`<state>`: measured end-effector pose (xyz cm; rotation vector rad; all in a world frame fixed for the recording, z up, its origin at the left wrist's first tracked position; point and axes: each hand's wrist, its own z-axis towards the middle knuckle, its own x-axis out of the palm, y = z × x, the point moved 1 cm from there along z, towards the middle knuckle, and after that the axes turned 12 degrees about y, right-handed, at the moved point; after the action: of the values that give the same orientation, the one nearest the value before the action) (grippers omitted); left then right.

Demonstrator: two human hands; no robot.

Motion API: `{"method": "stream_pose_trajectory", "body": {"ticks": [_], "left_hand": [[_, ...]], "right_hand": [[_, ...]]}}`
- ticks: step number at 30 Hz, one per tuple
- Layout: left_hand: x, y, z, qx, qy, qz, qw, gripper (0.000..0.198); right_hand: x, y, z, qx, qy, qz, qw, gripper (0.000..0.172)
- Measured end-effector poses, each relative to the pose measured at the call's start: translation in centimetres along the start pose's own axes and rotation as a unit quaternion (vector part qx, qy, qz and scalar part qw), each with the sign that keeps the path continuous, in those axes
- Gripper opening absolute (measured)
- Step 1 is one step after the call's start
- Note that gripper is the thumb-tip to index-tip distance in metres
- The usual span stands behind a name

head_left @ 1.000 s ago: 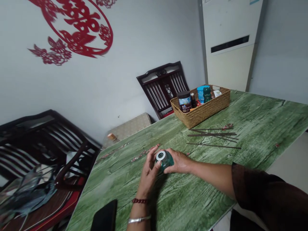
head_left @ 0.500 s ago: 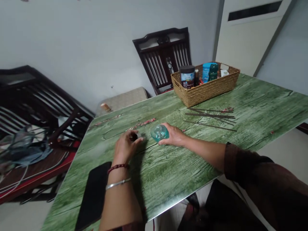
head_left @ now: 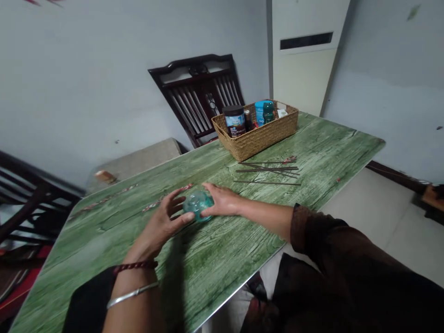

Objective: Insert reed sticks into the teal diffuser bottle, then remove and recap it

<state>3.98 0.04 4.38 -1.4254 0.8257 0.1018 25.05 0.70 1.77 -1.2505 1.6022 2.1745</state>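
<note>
A translucent teal bottle (head_left: 198, 213) with a pale, clear top stands over the green table. My right hand (head_left: 222, 200) is closed round its right side, with the thumb in front and the fingers behind. On the left, my left hand (head_left: 169, 215) curves toward the bottle with fingers apart; its thumb tip and index finger are at the bottle's edge. Blur hides whether they press on it. Several thin brown sticks (head_left: 267, 170) lie crossed on the table to the right, beyond my right hand.
A wicker basket (head_left: 263, 142) with jars and packs stands toward the back of the green table (head_left: 222, 263). A black flat object (head_left: 85, 300) lies beneath my left forearm. Dark wooden chairs (head_left: 204, 97) stand behind the table and at the left.
My view has turned to the right. My left hand has come up to the bottle, its fingers now more spread, and the gap between my hands has closed. My right hand still holds the bottle.
</note>
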Motion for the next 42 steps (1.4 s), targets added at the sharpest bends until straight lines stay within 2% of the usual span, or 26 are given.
{"method": "stream_pose_trajectory", "body": {"ticks": [3,4,5,8,10,13,16,19,22,25,27,30,32,35,38,42], "left_hand": [[1.7,-0.5,1.5,0.026,-0.009,0.004,1.0,0.091],[2.2,-0.3,2.0,0.025,-0.029,0.013,0.999,0.09],[2.7,0.0,2.4,0.021,-0.051,0.018,0.998,0.089],[3.9,1.0,3.5,0.021,-0.107,-0.002,0.994,0.085],[4.4,1.5,3.8,0.039,-0.127,-0.033,0.991,0.082],[4.7,1.9,4.0,0.057,-0.119,-0.063,0.989,0.08],[4.7,2.0,3.9,0.056,-0.107,-0.071,0.99,0.078],[4.8,1.9,3.7,0.068,-0.103,-0.068,0.99,0.077],[4.9,2.0,3.6,0.074,-0.095,-0.059,0.991,0.079],[4.9,2.0,3.6,0.072,-0.091,-0.05,0.992,0.081],[4.9,1.9,3.6,0.071,-0.084,-0.048,0.993,0.081],[4.8,1.8,3.5,0.074,-0.075,-0.051,0.993,0.078],[4.8,1.9,3.6,0.084,-0.073,-0.056,0.992,0.075],[5.0,2.3,3.6,0.1,-0.075,-0.065,0.99,0.075],[5.2,2.8,3.8,0.105,-0.079,-0.069,0.989,0.075],[5.4,3.0,3.8,0.11,-0.081,-0.059,0.989,0.075]], "right_hand": [[-4.0,-0.6,-2.7,0.042,0.007,-0.143,0.989,0.041],[-5.5,-1.2,-3.9,0.06,-0.003,-0.19,0.98,0.027],[-6.8,-2.0,-5.1,0.086,-0.011,-0.231,0.969,0.022],[-9.7,-4.7,-8.8,0.171,-0.012,-0.32,0.932,0.021],[-10.5,-6.2,-10.7,0.218,0.001,-0.351,0.911,0.022],[-10.3,-7.7,-12.3,0.25,0.013,-0.359,0.899,0.023],[-9.5,-8.0,-12.4,0.252,0.011,-0.358,0.899,0.022],[-9.2,-7.7,-11.9,0.238,0.007,-0.361,0.902,0.025],[-9.8,-7.2,-10.9,0.194,-0.026,-0.311,0.93,0.021],[-11.1,-5.5,-9.1,0.113,-0.109,-0.167,0.973,0.013],[-12.0,-3.4,-7.6,0.048,-0.155,-0.024,0.986,0.013],[-12.6,0.8,-5.3,-0.056,-0.187,0.157,0.968,0.02],[-12.3,3.6,-3.7,-0.108,-0.204,0.209,0.95,0.024],[-10.8,6.3,-1.3,-0.134,-0.199,0.235,0.942,0.03],[-8.7,6.7,0.8,-0.134,-0.161,0.245,0.947,0.037],[-6.5,5.2,2.5,-0.134,-0.127,0.259,0.948,0.039]]}}
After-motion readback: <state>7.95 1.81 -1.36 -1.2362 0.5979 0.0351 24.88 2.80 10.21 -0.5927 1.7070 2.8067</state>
